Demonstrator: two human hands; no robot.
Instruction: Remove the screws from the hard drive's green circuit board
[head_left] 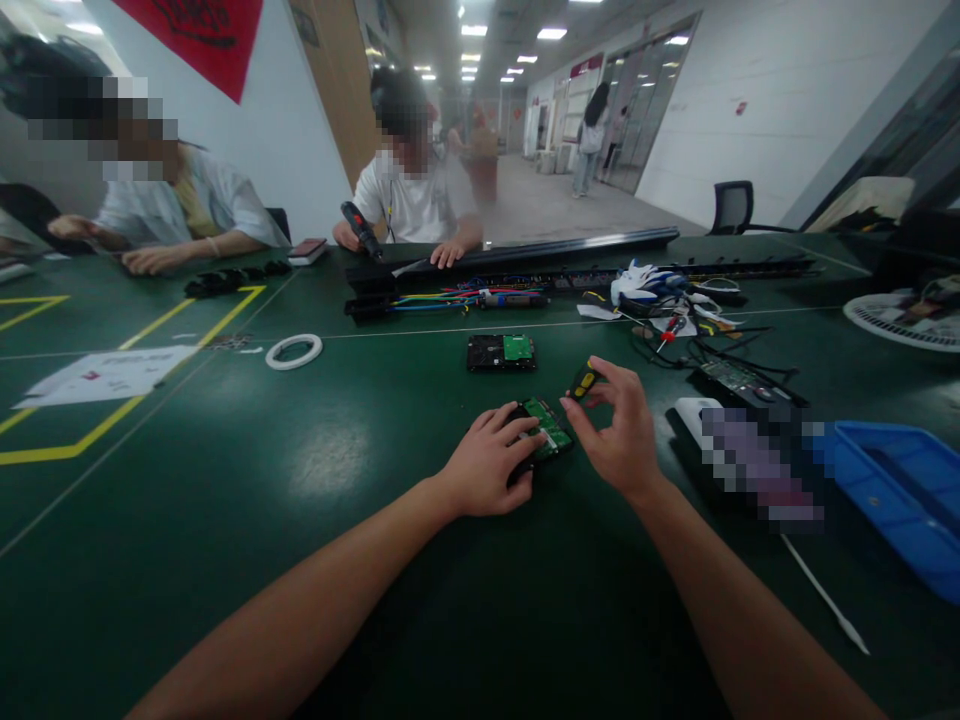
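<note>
My left hand [495, 455] lies over a hard drive, its fingers reaching across the green circuit board [551, 428] and its thumb along the near side. Part of the drive is hidden under this hand. Just to the right, my right hand [619, 425] pinches a short screwdriver [583, 381] with a black-and-yellow handle between thumb and fingers. It is held tilted above the drive's right edge; its tip is too small to make out. A second hard drive [501, 353], black with a green board, lies flat farther back.
A white tape ring [294, 351] and papers [105, 375] lie left. Behind are wires and a long black housing [525, 255], where a co-worker's hand holds a power screwdriver [361, 230]. Gloves [649, 285], a circuit board [750, 382] and a blue bin [900, 490] are right.
</note>
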